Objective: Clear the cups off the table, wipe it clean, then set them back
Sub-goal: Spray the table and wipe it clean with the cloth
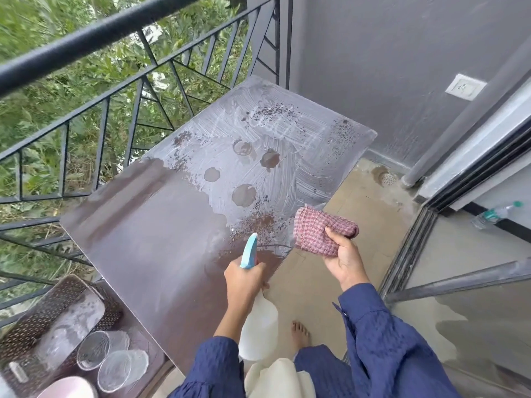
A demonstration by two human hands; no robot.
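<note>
Nearest the lens, blue sleeves [382, 340] fill the bottom of the frame. The brown table [149, 242] spans the middle, bare of cups; its upper right half is smeared with whitish streaks, dark specks and round wet rings. The black railing [86, 38] crosses the upper left over greenery. At lower left, a perforated basket [43, 317] lies just beside two clear glass cups [115, 360] tipped on their sides on a dark surface next to the table. The left hand [244, 285] is closed around a white spray bottle [258, 328] with a blue nozzle over the table's near edge. The right hand [342, 259] pinches a bunched red checked cloth [319, 228] at the table's right edge.
</note>
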